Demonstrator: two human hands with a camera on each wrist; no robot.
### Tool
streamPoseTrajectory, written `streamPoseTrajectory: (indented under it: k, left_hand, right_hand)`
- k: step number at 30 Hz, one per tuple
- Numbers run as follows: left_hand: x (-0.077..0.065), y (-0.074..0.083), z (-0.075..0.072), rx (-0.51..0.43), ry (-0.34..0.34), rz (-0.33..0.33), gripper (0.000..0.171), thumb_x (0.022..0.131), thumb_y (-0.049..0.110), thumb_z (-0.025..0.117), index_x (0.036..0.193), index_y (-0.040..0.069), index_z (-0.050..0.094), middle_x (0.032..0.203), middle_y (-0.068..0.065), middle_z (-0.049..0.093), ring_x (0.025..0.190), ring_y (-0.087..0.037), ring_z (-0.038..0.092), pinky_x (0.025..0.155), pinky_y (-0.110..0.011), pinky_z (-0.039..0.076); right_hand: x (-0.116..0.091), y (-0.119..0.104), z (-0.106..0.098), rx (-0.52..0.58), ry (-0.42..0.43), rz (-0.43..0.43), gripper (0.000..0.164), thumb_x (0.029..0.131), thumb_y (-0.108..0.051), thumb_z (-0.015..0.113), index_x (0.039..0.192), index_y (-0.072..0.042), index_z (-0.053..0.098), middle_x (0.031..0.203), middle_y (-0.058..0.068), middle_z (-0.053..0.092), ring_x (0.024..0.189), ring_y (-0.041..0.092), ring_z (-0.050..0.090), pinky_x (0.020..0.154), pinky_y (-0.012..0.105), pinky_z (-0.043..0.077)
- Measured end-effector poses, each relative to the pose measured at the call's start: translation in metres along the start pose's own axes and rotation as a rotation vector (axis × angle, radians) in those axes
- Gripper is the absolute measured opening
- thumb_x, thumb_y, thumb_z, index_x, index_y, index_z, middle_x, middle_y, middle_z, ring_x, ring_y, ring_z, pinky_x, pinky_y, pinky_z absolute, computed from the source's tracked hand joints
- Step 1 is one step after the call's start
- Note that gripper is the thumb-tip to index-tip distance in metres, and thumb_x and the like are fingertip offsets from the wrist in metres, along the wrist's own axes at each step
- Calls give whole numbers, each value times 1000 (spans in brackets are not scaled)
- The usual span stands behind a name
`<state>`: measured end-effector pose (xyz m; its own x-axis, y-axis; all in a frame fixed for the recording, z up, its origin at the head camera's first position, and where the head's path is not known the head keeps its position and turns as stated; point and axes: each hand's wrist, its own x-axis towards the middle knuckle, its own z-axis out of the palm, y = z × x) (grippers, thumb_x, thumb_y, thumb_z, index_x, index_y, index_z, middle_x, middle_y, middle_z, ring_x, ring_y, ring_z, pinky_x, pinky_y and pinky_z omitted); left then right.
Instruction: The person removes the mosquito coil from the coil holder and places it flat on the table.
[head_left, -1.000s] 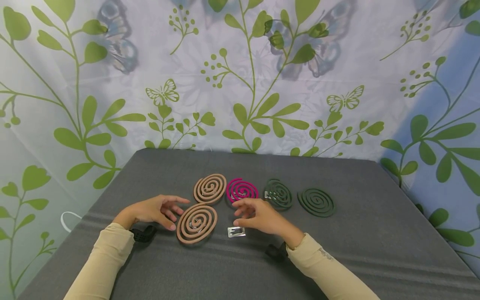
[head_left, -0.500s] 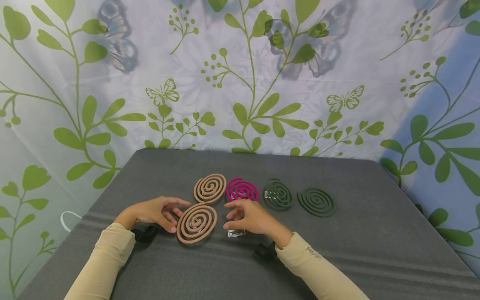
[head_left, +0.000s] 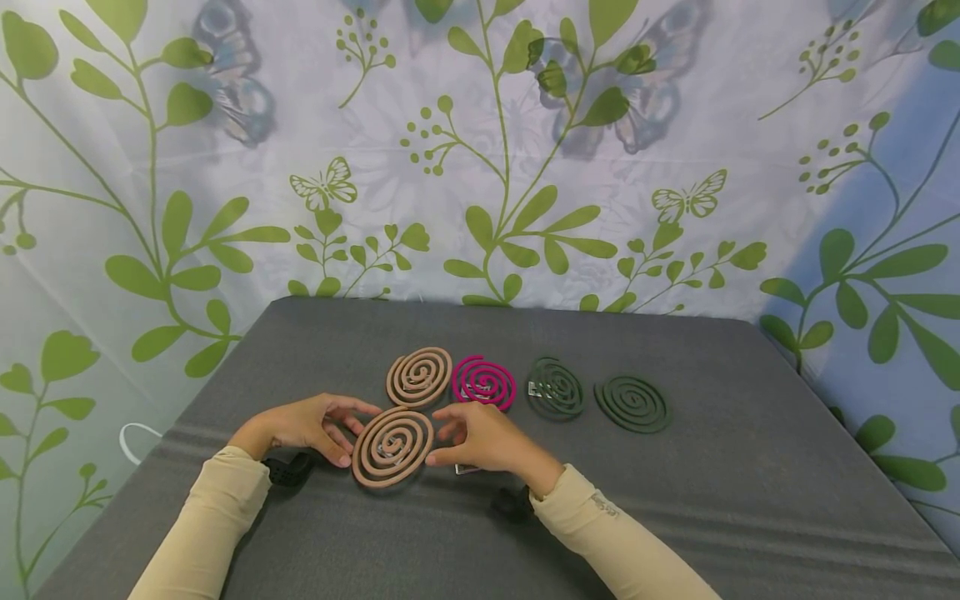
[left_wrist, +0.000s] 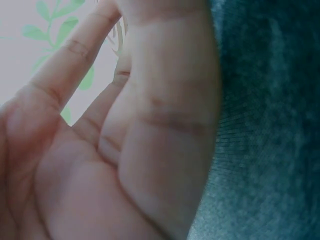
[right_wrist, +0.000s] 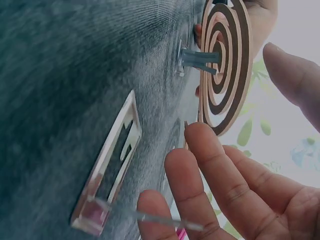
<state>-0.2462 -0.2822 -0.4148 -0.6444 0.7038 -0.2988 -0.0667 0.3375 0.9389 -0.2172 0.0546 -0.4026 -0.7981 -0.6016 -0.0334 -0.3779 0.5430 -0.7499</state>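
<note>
Right hand [head_left: 487,437] has moved to the mounted near tan coil [head_left: 392,444], fingers apart, as on the left hand [head_left: 300,423]; bare stand [head_left: 467,468], rightmost green coil [head_left: 634,403] seemingly remain.

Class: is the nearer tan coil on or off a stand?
On: in the right wrist view, a metal stand props the tan coil above the table.

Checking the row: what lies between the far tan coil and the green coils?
The pink coil, with a silvery piece showing through it, as the head view shows.
</note>
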Motion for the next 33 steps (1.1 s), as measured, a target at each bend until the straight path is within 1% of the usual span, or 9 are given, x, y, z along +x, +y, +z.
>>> streamPoseTrajectory:
  k: [4,7,9,15,18,25,33]
  left_hand:
    - [1,-1,0,-5,-4,6,92,88,-1,89,159,-18,34,121,-16,66,100,-24,76,86,-37,64]
    - [1,-1,-1,-3,-5,12,91,88,-2,89,158,-18,34,120,-15,68,101,-24,76,86,-36,64]
    - [1,-1,-1,-1,-6,16,90,88,-3,88,158,-18,34,120,-14,69,101,-24,77,86,-36,64]
    - [2,-3,-1,1,-8,22,89,88,-5,87,158,-18,34,119,-13,70,101,-23,77,86,-35,64]
    - [2,-3,-1,3,-8,26,88,88,-6,87,157,-19,35,118,-14,71,99,-22,77,85,-34,64]
    - [3,-4,-2,19,-2,55,85,88,-7,87,155,-20,37,119,-17,74,97,-20,77,83,-33,64]
    - [4,-7,-2,32,27,80,83,87,-8,86,154,-21,39,121,-25,74,95,-19,78,81,-33,65]
  right_hand:
    - [4,-1,5,-36,-2,-29,66,89,-28,92,143,1,67,114,10,80,92,18,74,78,31,60]
    - [6,-2,7,-50,3,-41,67,88,-28,93,143,2,67,112,10,80,86,12,71,75,28,58]
    - [6,-2,9,-45,10,-36,67,88,-28,93,143,1,68,112,9,80,85,11,71,75,27,58]
    - [8,-3,11,-57,29,-39,65,87,-26,94,139,3,69,109,9,79,90,19,73,78,30,59]
    - [8,-3,12,-60,32,-37,64,87,-26,94,138,4,70,109,9,79,91,20,74,78,30,59]
    - [9,-1,12,-22,29,-53,63,88,-26,93,139,4,69,105,7,80,78,8,69,72,27,57]
    - [12,4,13,31,38,-76,62,91,-23,91,141,4,68,104,4,79,83,9,72,75,28,59]
